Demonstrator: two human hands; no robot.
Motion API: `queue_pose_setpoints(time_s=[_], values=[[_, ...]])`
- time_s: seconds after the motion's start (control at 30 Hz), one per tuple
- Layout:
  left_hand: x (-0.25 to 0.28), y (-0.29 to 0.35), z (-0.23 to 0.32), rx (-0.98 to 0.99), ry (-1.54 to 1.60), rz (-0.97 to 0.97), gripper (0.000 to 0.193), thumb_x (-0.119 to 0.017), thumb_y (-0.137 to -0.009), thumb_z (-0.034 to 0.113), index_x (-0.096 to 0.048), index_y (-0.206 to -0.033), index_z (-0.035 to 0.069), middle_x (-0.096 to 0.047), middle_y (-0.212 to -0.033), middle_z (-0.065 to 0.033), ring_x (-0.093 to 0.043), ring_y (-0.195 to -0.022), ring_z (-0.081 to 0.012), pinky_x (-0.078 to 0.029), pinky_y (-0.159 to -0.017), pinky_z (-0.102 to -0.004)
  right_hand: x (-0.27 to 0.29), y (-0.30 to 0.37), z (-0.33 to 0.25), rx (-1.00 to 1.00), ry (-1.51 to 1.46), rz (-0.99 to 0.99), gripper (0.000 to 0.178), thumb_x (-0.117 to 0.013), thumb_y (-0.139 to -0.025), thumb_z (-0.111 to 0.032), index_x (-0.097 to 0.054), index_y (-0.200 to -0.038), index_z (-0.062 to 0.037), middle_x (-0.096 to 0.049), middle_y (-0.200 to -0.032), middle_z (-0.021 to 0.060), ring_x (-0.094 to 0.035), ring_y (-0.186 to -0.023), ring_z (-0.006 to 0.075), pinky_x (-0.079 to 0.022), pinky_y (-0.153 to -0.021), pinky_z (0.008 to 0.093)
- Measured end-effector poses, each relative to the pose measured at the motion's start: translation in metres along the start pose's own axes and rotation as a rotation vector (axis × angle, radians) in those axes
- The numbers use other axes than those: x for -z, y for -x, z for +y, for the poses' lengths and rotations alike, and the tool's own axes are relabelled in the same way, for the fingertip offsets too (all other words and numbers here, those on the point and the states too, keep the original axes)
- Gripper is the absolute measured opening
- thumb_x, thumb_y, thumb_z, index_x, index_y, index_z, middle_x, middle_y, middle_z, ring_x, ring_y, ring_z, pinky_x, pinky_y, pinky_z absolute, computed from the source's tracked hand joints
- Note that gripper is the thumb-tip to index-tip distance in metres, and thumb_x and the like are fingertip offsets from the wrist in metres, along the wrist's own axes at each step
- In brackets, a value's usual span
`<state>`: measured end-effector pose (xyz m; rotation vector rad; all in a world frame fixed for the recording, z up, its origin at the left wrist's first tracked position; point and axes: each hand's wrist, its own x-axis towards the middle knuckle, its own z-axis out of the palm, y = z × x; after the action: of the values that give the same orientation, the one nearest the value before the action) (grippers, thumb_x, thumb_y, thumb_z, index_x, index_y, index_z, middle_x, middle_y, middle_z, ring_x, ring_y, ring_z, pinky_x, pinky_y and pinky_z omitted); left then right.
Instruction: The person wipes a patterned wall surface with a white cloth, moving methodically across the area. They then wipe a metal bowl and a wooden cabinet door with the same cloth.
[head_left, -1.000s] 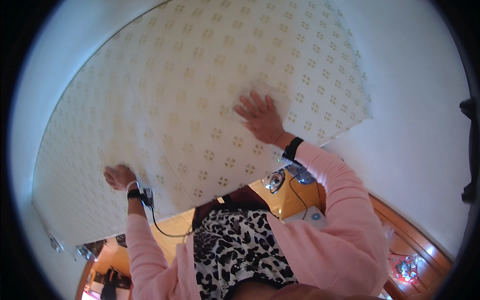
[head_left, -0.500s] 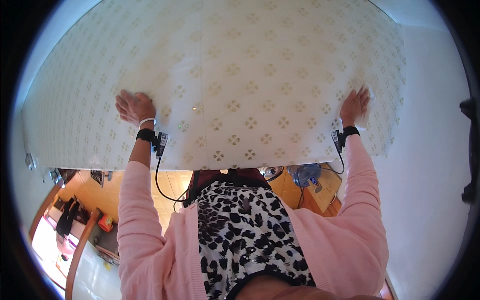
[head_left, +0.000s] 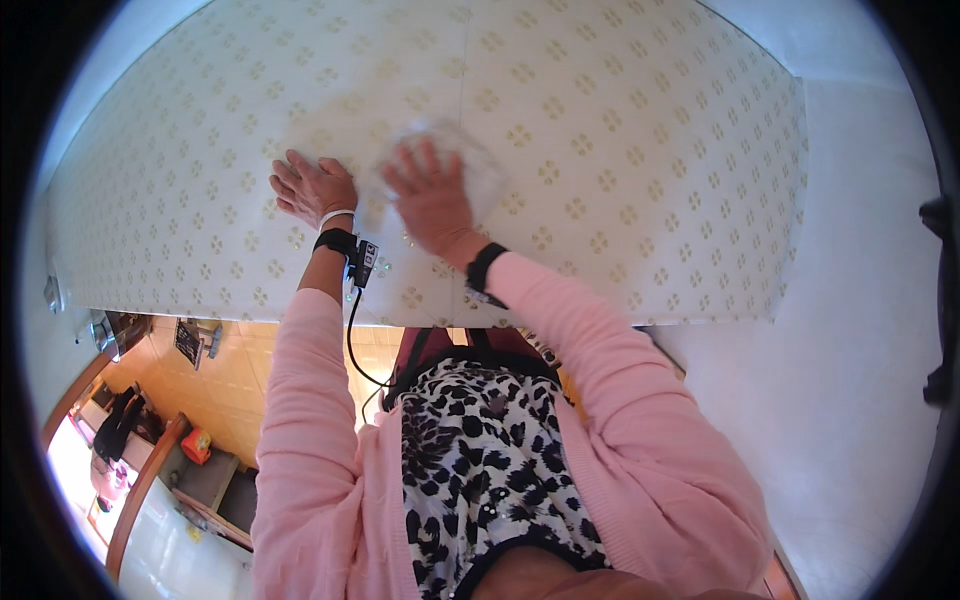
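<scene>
My left hand [head_left: 316,188] rests on the pale tablecloth [head_left: 640,130], fingers stretched and somewhat apart, with nothing in it. To its right, my right hand [head_left: 432,197] lies flat with its fingers spread, blurred by motion. Under and beyond its fingers is a thin whitish cloth [head_left: 482,172], also smeared, so its edges are hard to make out. The tablecloth carries a gold four-petal pattern and covers the wide surface before me.
A white wall [head_left: 860,220] stands along the right side. Below the table's near edge, at the left, there is a tan floor [head_left: 240,365], an orange container [head_left: 197,446] and a grey shelf unit [head_left: 205,485]. A black device with a cable [head_left: 365,263] is strapped to my left wrist.
My right hand has swept left with the whitish cloth, from the table's right side to near my left hand. My left hand appears slightly farther right in the view.
</scene>
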<state>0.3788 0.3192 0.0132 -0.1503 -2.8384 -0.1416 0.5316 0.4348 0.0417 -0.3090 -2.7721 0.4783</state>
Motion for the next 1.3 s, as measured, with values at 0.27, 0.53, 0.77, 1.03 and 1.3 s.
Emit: queue_pose_setpoints(time_s=[0.27,0.53,0.77,1.03,1.3], values=[[0.000,0.002,0.002,0.023,0.021,-0.044,0.058,-0.050,-0.087,0.032,-0.042,-0.141,0.012,-0.033,-0.151,-0.0154,-0.025,-0.140,-0.0354,-0.024,-0.109,-0.0527,0.025,-0.018,0.128,-0.177,0.258,0.131,0.051,-0.063,-0.082,-0.041,-0.054,-0.131,-0.0255,-0.043,-0.146,0.0053,-0.031,-0.138,0.0312,-0.026,-0.104,0.0631],[0.004,0.001,0.002,0.006,-0.025,-0.072,0.057,-0.051,-0.088,0.031,-0.039,-0.141,0.013,-0.033,-0.150,-0.0150,-0.026,-0.139,-0.0361,-0.024,-0.109,-0.0526,0.125,0.181,0.418,-0.853,0.637,0.270,0.051,-0.042,-0.098,-0.042,-0.041,-0.145,-0.0214,-0.034,-0.153,0.0071,-0.027,-0.142,0.0276,-0.023,-0.110,0.0543],[0.003,0.003,0.001,-0.021,0.010,-0.051,0.060,-0.051,-0.088,0.030,-0.037,-0.143,0.009,-0.031,-0.150,-0.0185,-0.024,-0.139,-0.0393,-0.022,-0.110,-0.0557,0.191,0.287,0.457,-1.308,1.080,-0.427,0.045,-0.037,-0.098,-0.026,-0.047,-0.133,0.0011,-0.042,-0.145,0.0193,-0.033,-0.137,0.0416,-0.025,-0.112,0.0517],[0.005,0.004,0.003,0.011,0.036,-0.089,0.063,-0.052,-0.088,0.029,-0.034,-0.145,0.008,-0.028,-0.152,-0.0192,-0.022,-0.140,-0.0399,-0.019,-0.110,-0.0572,0.114,0.050,0.461,-0.709,0.639,0.230,0.042,-0.042,-0.097,-0.034,-0.054,-0.129,-0.0089,-0.047,-0.143,0.0126,-0.037,-0.134,0.0373,-0.031,-0.106,0.0543],[0.007,0.003,0.006,0.014,0.029,-0.075,0.061,-0.053,-0.087,0.029,-0.038,-0.143,0.007,-0.028,-0.152,-0.0186,-0.023,-0.140,-0.0396,-0.020,-0.111,-0.0564,0.013,-0.135,0.252,-0.383,0.490,0.081,0.049,-0.046,-0.096,-0.038,-0.044,-0.143,-0.0253,-0.036,-0.153,0.0058,-0.028,-0.141,0.0366,-0.027,-0.105,0.0651]])
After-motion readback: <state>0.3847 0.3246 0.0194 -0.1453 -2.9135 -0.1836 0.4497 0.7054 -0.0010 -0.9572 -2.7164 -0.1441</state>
